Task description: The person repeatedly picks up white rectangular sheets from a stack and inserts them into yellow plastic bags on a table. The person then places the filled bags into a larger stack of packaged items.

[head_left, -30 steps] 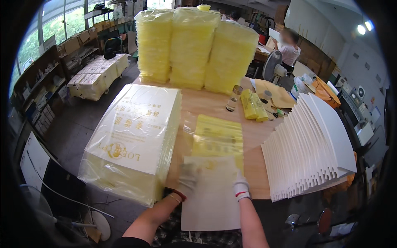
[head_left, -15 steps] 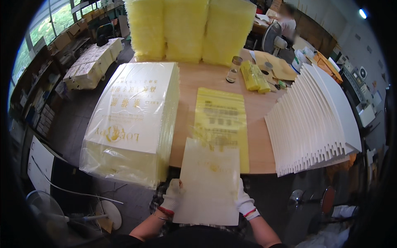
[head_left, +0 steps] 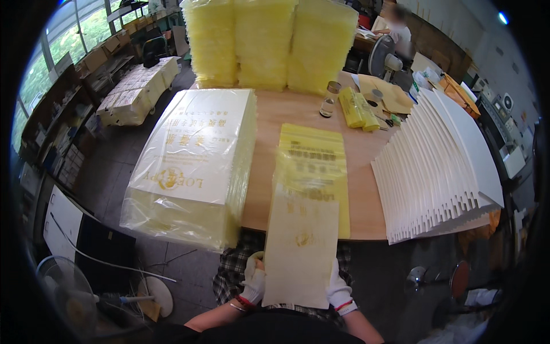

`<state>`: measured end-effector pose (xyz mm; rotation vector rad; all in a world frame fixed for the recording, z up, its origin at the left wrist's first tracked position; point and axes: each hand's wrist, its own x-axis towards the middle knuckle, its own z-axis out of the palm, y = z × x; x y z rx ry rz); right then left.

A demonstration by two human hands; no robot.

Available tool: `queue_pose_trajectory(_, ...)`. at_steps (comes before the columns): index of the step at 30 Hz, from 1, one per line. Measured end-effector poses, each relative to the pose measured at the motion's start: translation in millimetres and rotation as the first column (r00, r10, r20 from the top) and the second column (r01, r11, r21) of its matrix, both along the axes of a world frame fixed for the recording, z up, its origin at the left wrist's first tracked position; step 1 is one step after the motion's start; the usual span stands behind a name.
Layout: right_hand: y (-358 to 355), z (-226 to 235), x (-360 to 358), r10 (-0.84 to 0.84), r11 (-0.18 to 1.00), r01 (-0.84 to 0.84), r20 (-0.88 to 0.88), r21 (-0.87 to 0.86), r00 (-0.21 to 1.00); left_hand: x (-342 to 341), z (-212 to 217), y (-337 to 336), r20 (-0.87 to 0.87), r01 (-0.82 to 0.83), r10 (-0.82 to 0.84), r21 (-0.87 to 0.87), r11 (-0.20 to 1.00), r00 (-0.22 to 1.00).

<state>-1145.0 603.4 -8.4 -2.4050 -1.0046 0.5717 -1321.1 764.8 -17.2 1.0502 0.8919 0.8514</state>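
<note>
A white paper sheet [head_left: 302,258] with pale gold print lies in front of my body, its far end over the table edge. Clear, yellowish plastic film [head_left: 292,166] shows beyond that end; whether the sheet is inside it I cannot tell. My left hand [head_left: 252,281], in a white glove, is closed on the left edge. On the right edge, my gloved right hand [head_left: 340,288] grips too, its fingertips partly hidden behind the sheet. Under the film and sheet lies a flat pile of yellow printed plastic bags [head_left: 312,135].
To the left stands a tall stack of plastic-wrapped white printed sheets [head_left: 189,149]. Fanned white folded boards [head_left: 429,178] stand right. Yellow bag stacks [head_left: 263,49], a glass jar [head_left: 329,100], a folded yellow bundle [head_left: 356,109] and scissors [head_left: 391,122] sit farther back. A person [head_left: 395,31] sits beyond.
The sheet has shifted a little to the right in view, and film now shows past its far end. Both hands stay on its side edges. The whole view has shifted slightly.
</note>
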Motion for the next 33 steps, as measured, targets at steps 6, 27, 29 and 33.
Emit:
queue_pose_trajectory(6,-3.4,4.0,-7.0,0.015,1.0,-0.015,0.017,0.02,1.0,-26.2,-3.3,-1.1,-0.118,0.075,-0.056,0.164,0.984,0.991)
queue_pose_trajectory(27,-68.3,25.2,19.8,0.442,0.876,-0.47,-0.204,-0.111,0.873,-51.5,-1.1,9.0,-0.231,0.331,-0.268,0.309,0.892,0.935)
queue_pose_trajectory(29,-64.2,-16.9,40.3,0.12,0.915,0.077,-0.449,0.397,0.885,-33.2,-1.6,23.5,-0.364,0.394,-0.223,0.511,0.764,0.905)
queue_pose_trajectory(33,11.9,-31.2,30.0,0.154,0.749,0.603,-0.957,0.276,0.246,13.0,99.2,39.9,-0.356,0.459,-0.293,0.743,0.487,0.887)
